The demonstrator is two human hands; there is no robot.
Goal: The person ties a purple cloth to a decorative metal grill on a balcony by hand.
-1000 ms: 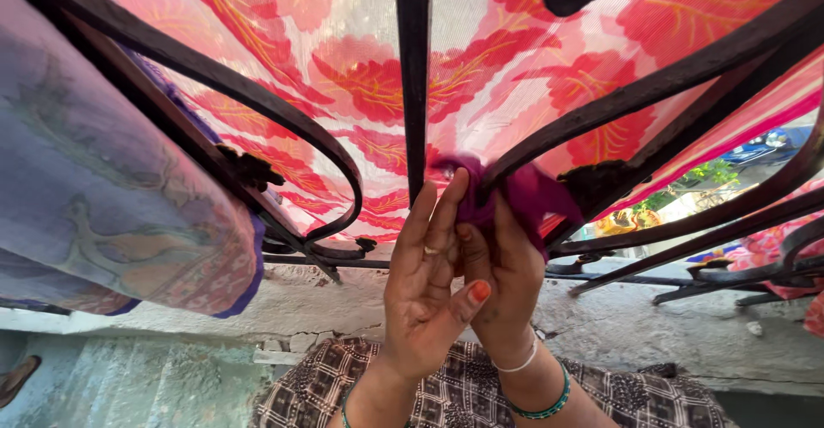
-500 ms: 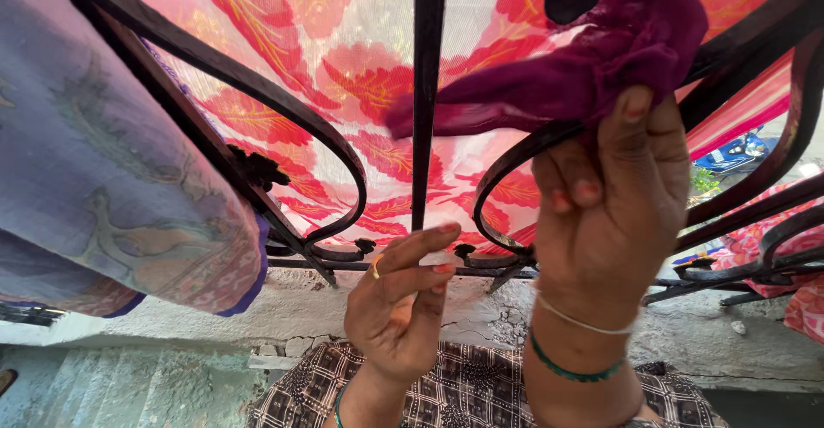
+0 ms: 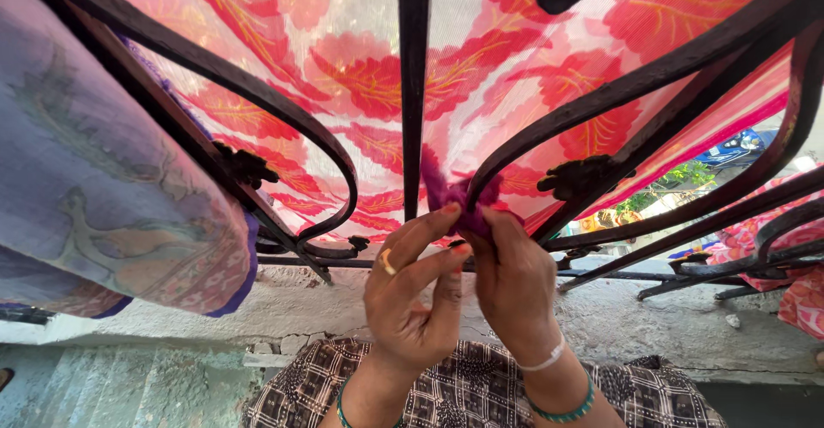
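Observation:
Both of my hands are raised to a black wrought-iron railing (image 3: 413, 76) with curved scrolls. My left hand (image 3: 410, 295), with a ring on one finger and orange nails, pinches a small bunch of magenta cloth (image 3: 459, 194) beside the railing's vertical bar. My right hand (image 3: 513, 286), with bangles at the wrist, grips the same bunch from the right. Most of the magenta cloth is hidden behind my fingers and the bar.
A large red, pink and white flower-print cloth (image 3: 360, 67) hangs over the railing behind the bars. A lilac printed cloth (image 3: 94, 179) is draped over the railing at the left. A rough concrete ledge (image 3: 652, 325) runs below. A checked fabric (image 3: 481, 394) lies under my arms.
My right hand, which held the magenta cloth stretched high at the upper right, has come down to the bar. My left hand has risen and now pinches the bunched cloth too.

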